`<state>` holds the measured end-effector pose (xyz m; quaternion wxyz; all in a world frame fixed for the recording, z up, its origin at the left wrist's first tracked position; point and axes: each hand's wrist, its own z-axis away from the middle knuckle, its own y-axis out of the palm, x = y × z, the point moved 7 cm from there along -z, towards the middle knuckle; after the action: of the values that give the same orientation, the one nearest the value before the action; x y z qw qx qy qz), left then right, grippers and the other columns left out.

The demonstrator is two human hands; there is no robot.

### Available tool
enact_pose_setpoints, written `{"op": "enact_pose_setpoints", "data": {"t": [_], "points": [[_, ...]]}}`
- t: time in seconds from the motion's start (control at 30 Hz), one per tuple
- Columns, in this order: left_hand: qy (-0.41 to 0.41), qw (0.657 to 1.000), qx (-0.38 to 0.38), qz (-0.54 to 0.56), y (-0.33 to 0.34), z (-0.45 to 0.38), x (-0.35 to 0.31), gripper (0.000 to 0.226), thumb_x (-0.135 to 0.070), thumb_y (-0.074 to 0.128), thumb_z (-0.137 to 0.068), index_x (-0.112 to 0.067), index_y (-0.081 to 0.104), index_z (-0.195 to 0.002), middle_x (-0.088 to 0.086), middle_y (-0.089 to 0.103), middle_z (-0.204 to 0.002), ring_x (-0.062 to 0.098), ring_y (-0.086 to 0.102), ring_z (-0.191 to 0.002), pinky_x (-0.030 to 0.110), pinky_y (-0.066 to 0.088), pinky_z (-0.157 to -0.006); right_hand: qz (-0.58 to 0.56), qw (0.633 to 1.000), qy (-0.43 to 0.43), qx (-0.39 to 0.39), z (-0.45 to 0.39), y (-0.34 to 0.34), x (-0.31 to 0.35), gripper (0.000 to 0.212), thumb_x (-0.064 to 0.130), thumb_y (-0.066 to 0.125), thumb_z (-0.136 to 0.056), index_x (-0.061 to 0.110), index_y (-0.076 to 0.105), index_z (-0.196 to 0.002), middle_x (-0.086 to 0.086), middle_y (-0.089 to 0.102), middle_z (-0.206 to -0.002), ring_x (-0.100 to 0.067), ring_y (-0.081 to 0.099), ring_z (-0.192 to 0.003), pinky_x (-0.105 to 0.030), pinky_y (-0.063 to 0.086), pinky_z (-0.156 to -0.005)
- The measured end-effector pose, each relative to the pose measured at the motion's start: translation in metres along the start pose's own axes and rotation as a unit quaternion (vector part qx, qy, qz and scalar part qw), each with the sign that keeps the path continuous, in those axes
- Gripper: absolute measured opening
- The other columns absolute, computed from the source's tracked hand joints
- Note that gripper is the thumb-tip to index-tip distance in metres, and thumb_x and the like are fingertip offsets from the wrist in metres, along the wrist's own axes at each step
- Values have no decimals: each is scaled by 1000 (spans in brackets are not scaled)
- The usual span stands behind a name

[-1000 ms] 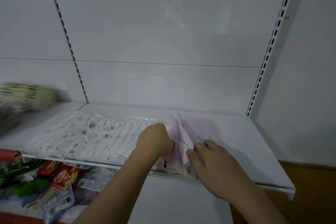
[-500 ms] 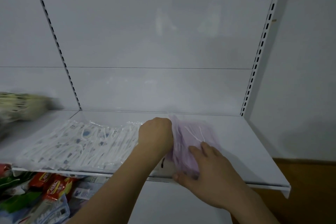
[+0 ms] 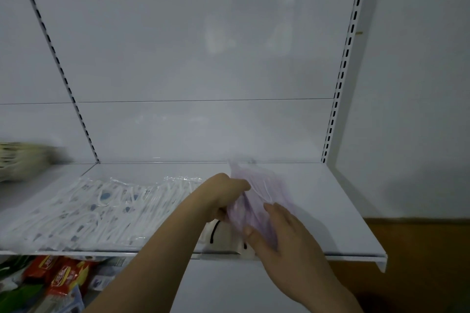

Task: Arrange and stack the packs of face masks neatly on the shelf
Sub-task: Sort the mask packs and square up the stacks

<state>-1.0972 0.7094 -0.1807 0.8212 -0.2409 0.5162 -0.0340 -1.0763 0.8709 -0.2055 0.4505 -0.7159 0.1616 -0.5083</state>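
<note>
Status: task in progress. A row of white packs [image 3: 101, 211] already lies flat on the shelf [image 3: 343, 223], spread from the left edge toward the centre; their alignment looks loose rather than squared, so straightening is probably still required.

Current item: the purple pack [image 3: 262, 198] sits at the shelf centre, immediately at 3 o'clock from the white packs. It is raised at its far end and not yet lying flat.

Grip state:
- Left hand [image 3: 223, 195]: fingers curled round the left edge of the purple pack, holding it.
- Right hand [image 3: 284, 236]: fingers extended, pressing flat on the near right part of the pack; no closed grip.

Beneath the purple pack, at its 6 o'clock near the shelf front edge, a pale pack [image 3: 221, 236] with dark ear loops is partly visible; motion blur prevents telling whether the purple pack rests squarely on it.

Remaining work, as judged from this view:
1. Lower and flatten the purple pack onto the pile.
2. Square its edges with the pack below.
3. Tidy the white row.

The shelf area from the purple pack toward 3 o'clock carries no packs.
</note>
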Motion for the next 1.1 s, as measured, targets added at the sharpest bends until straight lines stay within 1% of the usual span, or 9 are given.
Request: {"op": "enact_pose_setpoints", "data": {"t": [0.13, 0.23, 0.4, 0.5, 0.6, 0.7, 0.83, 0.93, 1.1], "points": [[11, 998, 31, 51, 18, -5, -2, 36, -27, 74, -86, -7, 65, -114, 16, 73, -106, 33, 73, -94, 47, 62, -83, -213, 977, 17, -27, 2, -13, -8, 15, 46, 42, -102, 51, 50, -113, 29, 56, -120, 15, 50, -114, -4, 39, -89], [71, 997, 9, 37, 27, -3, -12, 35, -22, 78, -82, -11, 65, -112, 9, 73, -100, 24, 71, -89, 36, 62, -75, -268, 961, 15, -61, -1, -22, -29, 21, 31, 49, -103, 48, 55, -113, 28, 57, -119, 13, 53, -111, -1, 40, -83], [178, 962, 15, 205, 34, 8, -28, 33, -6, 79, -82, -12, 70, -113, 7, 78, -99, 28, 75, -93, 46, 60, -89, -285, 943, 93, -144, -13, -56, -69, 69, 53, 64, -89, 32, 36, -149, 20, 42, -138, -14, 46, -133, -34, 41, -106], [234, 943, 63, 229, 51, 15, -41, 42, -9, 81, -82, -12, 68, -123, 9, 77, -109, 29, 73, -102, 45, 58, -90, -401, 910, 38, -102, -27, -66, -62, 48, 43, 65, -91, 38, 49, -136, 13, 60, -134, -8, 62, -115, -30, 54, -94], [274, 936, 75, 209, 63, 20, -52, 38, -16, 79, -84, -24, 68, -119, -2, 78, -107, 17, 74, -100, 31, 60, -84, -349, 922, -28, -166, -28, -82, -55, 53, 40, 63, -93, 38, 42, -141, 18, 58, -129, 0, 59, -111, -14, 54, -78], [313, 931, 72, 172, 68, 23, -56, 34, -20, 79, -84, -34, 68, -113, -11, 77, -106, 7, 73, -100, 23, 58, -82, -349, 908, -57, -224, -25, -95, -67, 68, 34, 75, -85, 37, 41, -144, 23, 57, -129, 3, 58, -114, -12, 54, -81], [338, 923, 67, 173, 75, 19, -48, 52, -21, 82, -82, -26, 62, -130, -4, 73, -119, 13, 69, -111, 31, 57, -92, -398, 892, -33, -213, -24, -88, -97, 81, 30, 87, -68, 37, 47, -138, 17, 66, -123, -6, 65, -112, -32, 59, -87], [340, 919, 2, 198, 78, 16, -45, 47, -22, 84, -80, -29, 62, -121, -9, 74, -110, 7, 71, -100, 24, 59, -79, -412, 884, -23, -218, -24, -85, -108, 77, 37, 85, -61, 33, 51, -131, 13, 70, -115, -11, 68, -106, -32, 61, -81], [370, 914, -53, 160, 81, 15, -57, 59, -42, 90, -69, -32, 60, -119, -14, 71, -107, 2, 69, -98, 22, 59, -76, -374, 906, -65, -188, -33, -84, -85, 56, 39, 70, -86, 44, 43, -135, 23, 62, -123, -2, 63, -111, -26, 57, -87]]}}
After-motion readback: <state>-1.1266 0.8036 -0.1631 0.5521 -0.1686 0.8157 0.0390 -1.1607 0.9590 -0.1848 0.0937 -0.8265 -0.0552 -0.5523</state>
